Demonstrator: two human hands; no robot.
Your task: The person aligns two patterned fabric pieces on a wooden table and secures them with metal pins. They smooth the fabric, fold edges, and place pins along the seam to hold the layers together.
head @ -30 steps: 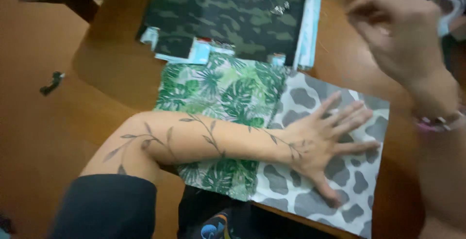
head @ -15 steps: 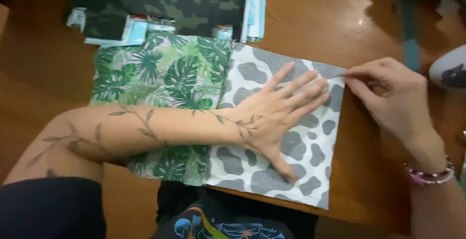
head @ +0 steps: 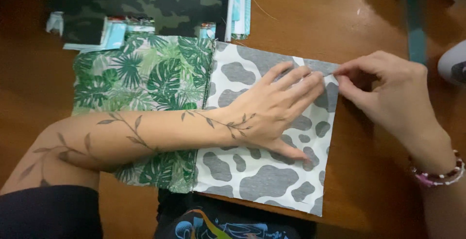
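A patchwork piece lies on the wooden table: a green leaf-print panel joined to a white panel with grey cow spots. My left hand presses flat on the cow-spot panel, fingers spread toward its top right corner. My right hand pinches that corner's edge between thumb and forefinger, right beside the left fingertips. My left forearm crosses over the leaf-print panel.
A dark camouflage fabric lies at the back with light blue folded fabric pieces at its lower edge and more at its right. A teal strip lies at far right beside a white rounded object.
My right hand came down from the far right and took the corner of the cow-spot panel. The left hand stayed pressed flat on the fabric. The view shifted downward.
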